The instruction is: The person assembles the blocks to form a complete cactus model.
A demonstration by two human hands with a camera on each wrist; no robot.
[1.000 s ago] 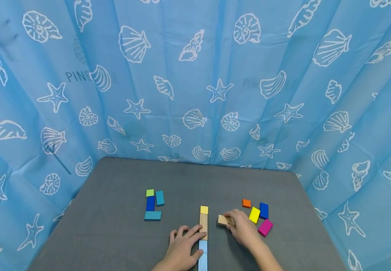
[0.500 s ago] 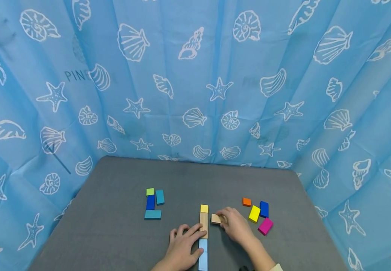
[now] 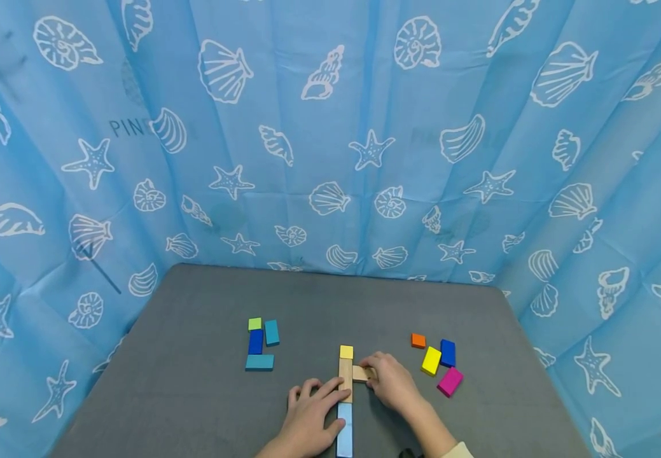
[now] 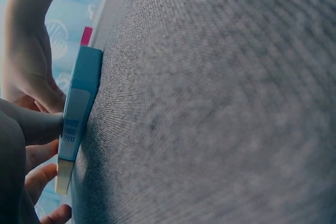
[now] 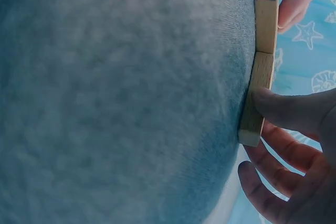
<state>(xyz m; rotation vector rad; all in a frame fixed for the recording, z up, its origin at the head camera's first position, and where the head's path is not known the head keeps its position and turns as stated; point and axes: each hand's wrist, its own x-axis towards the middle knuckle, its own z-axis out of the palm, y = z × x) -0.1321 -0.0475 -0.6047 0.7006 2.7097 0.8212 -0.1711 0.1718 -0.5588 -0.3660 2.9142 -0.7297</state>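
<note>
A column of blocks runs away from the near edge in the head view: a light blue block (image 3: 344, 439), a plain wooden block (image 3: 345, 370) and a small pale yellow block (image 3: 346, 352) at the far end. My left hand (image 3: 307, 420) lies along its left side with fingers spread, fingertips on the wooden block and thumb on the light blue one. My right hand (image 3: 393, 383) pinches a second wooden block (image 5: 256, 80) between thumb and fingers. That block lies crosswise, its left end against the column's right side.
On the left lie a lime block (image 3: 254, 324), a dark blue block (image 3: 256, 341) and two teal blocks (image 3: 259, 363). Orange (image 3: 418, 341), yellow (image 3: 431, 361), blue (image 3: 447, 353) and magenta (image 3: 450, 382) blocks lie on the right. A shell-print curtain (image 3: 330, 159) hangs behind the grey table (image 3: 204, 356).
My right hand has slid the second wooden block leftward over the table until it meets the column. The left hand has stayed in place.
</note>
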